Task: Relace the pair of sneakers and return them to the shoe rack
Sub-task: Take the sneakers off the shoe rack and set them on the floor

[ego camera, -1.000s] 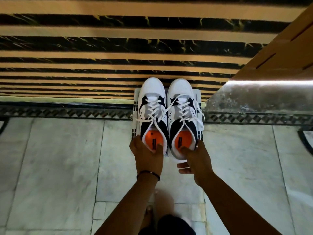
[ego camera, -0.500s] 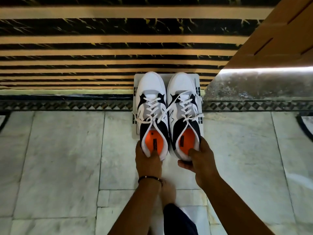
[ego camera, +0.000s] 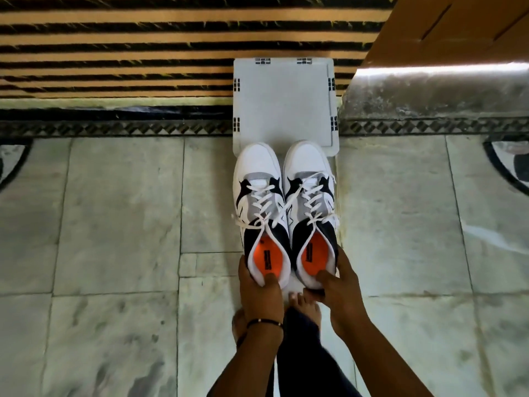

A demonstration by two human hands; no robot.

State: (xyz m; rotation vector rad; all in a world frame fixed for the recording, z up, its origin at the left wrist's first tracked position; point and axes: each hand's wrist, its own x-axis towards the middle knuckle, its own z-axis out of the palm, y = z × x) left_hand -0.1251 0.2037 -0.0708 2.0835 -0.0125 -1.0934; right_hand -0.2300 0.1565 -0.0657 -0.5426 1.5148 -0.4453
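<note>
Two white, grey and black sneakers with white laces and orange insoles are side by side, toes pointing away from me. My left hand grips the heel of the left sneaker, thumb inside the collar. My right hand grips the heel of the right sneaker the same way. Only the toes overlap the front edge of a white plastic shoe rack, whose flat top is bare. The laces are threaded, with loose ends hanging over the sides.
Pale marble floor tiles surround me, with a dark patterned border strip along the rack. Black and tan striped steps rise behind the rack. A wooden door stands at upper right. My bare feet are just below the sneakers.
Both hands have drawn the sneakers back toward me off the rack top, which is now uncovered. The camera has tilted downward.
</note>
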